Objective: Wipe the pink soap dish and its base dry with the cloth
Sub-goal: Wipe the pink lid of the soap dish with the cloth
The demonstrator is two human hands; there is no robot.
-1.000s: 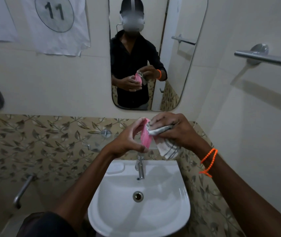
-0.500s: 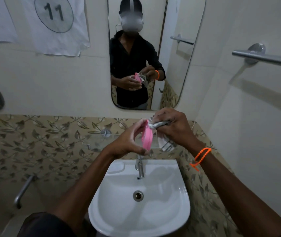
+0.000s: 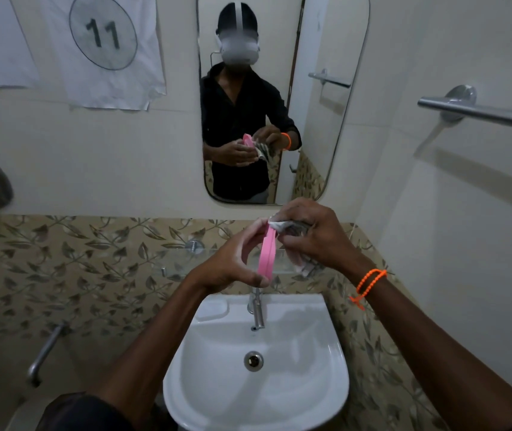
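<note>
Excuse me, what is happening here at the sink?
A person stands over the white sink. The left hand holds the pink soap dish on edge, and the right hand grips a cloth and presses it against the dish's top and far side.

The right hand [image 3: 313, 234] now sits higher, its cloth [image 3: 282, 227] bunched at the pink soap dish's [image 3: 267, 256] top edge, with less cloth hanging below. The dish stands more edge-on and upright.

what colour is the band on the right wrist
Orange: a thin beaded band, doubled around the wrist, clearest in the head view.
</note>
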